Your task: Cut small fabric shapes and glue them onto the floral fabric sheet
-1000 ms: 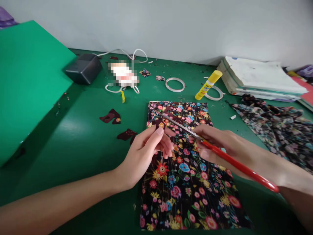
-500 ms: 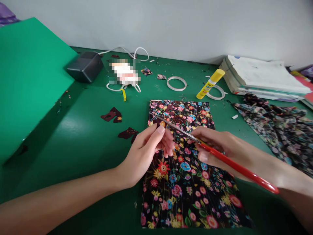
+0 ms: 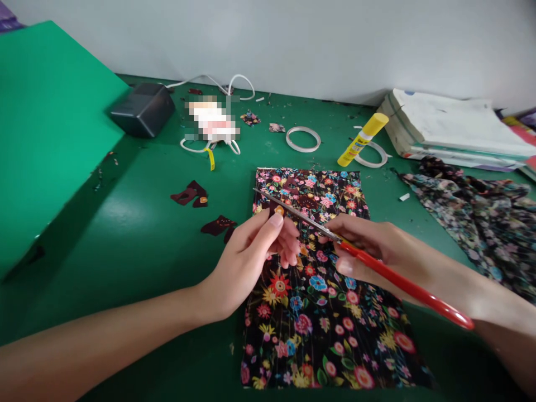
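My left hand [image 3: 251, 251] pinches a small dark fabric piece [image 3: 275, 209] with an orange flower print between thumb and fingers. Red-handled scissors [image 3: 389, 273] are gripped in my right hand [image 3: 368, 245]; their blades look closed and lie along the top edge of the small piece. Beneath both hands a black floral fabric panel [image 3: 301, 324] is spread on the green table. Loose dark maroon cut pieces [image 3: 190, 194] lie to the left of my left hand, with another dark cut piece [image 3: 218, 224] nearer the wrist.
A yellow glue stick [image 3: 362, 139] leans on a white tape ring [image 3: 374, 155]; another tape ring [image 3: 303, 139] lies left of it. Stacked books [image 3: 452, 123] and crumpled floral cloth [image 3: 481, 218] are at right. A black box [image 3: 142, 110] stands beside a green board [image 3: 54, 111].
The view has shifted very slightly. Both hands, the scissors and the small fabric piece keep nearly the same positions.
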Demonstrator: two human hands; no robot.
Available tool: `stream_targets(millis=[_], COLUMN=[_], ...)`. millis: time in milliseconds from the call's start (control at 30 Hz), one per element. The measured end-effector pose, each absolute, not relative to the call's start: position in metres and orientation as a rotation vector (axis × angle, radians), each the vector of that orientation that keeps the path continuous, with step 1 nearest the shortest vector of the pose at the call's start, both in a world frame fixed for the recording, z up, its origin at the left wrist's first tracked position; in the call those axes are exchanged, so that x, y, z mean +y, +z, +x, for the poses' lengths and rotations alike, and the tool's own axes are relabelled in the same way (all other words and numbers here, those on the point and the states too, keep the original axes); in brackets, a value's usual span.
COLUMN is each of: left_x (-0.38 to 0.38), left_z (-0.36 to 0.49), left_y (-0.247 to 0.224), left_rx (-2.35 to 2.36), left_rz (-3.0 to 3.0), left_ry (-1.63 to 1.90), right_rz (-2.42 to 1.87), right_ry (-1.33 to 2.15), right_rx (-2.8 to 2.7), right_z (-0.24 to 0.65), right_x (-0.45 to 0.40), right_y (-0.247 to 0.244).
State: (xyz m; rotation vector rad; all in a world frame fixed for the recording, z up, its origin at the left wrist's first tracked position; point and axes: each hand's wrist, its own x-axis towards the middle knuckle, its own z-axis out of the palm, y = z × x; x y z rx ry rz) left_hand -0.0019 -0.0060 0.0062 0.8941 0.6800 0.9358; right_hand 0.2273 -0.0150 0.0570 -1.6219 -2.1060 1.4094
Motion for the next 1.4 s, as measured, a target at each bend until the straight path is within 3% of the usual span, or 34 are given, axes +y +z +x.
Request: stream_targets(millis=[1400], left_x=[-0.0046], left_z=[-0.0013], left_y=[0.0015], left_rx=[0.649], left_rz=[0.868], left_ry=[0.934], right_rz=[-1.645], right_ry=[1.452], right_rx=[-2.023], right_z=[0.2279], right_x=[-0.0153], right_y=[0.0538])
